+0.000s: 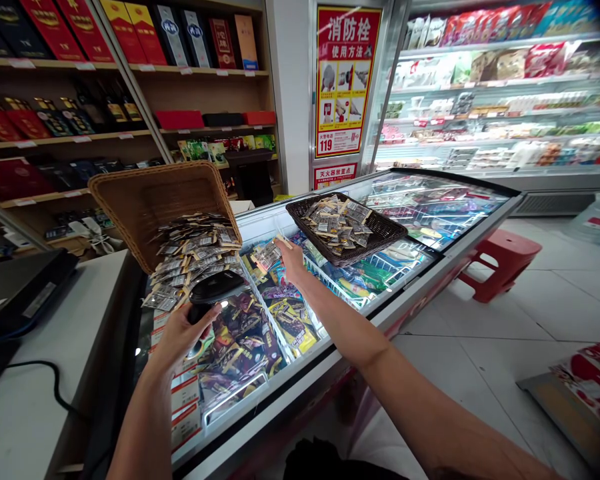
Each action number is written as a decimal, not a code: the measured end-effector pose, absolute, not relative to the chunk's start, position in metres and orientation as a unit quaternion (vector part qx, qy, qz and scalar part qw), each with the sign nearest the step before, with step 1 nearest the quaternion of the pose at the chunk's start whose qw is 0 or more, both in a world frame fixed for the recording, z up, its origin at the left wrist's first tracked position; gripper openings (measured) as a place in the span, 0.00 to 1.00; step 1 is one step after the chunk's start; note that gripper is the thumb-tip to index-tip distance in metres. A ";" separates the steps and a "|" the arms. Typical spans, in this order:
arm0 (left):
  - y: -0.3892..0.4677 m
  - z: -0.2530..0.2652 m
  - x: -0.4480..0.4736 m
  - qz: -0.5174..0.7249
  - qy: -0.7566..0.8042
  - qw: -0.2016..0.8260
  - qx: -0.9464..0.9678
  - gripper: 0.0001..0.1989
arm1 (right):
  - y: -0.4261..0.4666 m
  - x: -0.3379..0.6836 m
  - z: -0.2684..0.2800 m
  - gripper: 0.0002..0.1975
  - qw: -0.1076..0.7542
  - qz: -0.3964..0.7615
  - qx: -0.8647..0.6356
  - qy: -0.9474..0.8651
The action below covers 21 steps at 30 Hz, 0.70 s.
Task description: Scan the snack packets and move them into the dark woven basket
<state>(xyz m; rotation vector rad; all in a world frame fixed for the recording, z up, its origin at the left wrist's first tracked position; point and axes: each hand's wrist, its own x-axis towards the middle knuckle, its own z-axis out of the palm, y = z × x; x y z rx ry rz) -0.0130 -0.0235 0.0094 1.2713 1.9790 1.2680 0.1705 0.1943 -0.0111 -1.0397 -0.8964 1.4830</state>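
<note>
My left hand (185,333) is wrapped round the handle of a black barcode scanner (215,287), held over the glass-topped freezer. In my right hand (291,259) I pinch a small clear-and-tan snack packet (267,255), above the middle of the freezer. Just behind the scanner, a large tan wicker basket (130,190) lies tipped, with a heap of similar packets (195,250) spilling from it. To the right of my right hand, a dark brown woven tray (390,235) holds a smaller pile of such packets (337,223).
The freezer (480,230) contains bagged ice creams in white wire baskets. A white counter (80,340) with a black device (25,293) stands at left. A red stool (505,257) is on the floor at right. Behind are shelves (195,70) of boxes and a lit chiller (495,90).
</note>
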 end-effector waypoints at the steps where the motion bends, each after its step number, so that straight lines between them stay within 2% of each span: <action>1: -0.024 0.010 -0.014 0.455 0.717 0.243 0.468 0.27 | 0.194 0.171 -0.011 0.10 0.530 0.625 -0.435 -0.374; 6: -0.024 0.013 -0.018 0.428 0.717 0.272 0.478 0.28 | 0.195 0.171 -0.016 0.08 0.528 0.631 -0.425 -0.377; 14: -0.025 0.010 -0.015 0.437 0.733 0.256 0.455 0.29 | 0.195 0.168 -0.014 0.12 0.528 0.637 -0.416 -0.378; 21: -0.015 0.006 -0.029 0.457 0.762 0.184 0.419 0.35 | 0.203 0.161 -0.009 0.12 0.558 0.630 -0.402 -0.361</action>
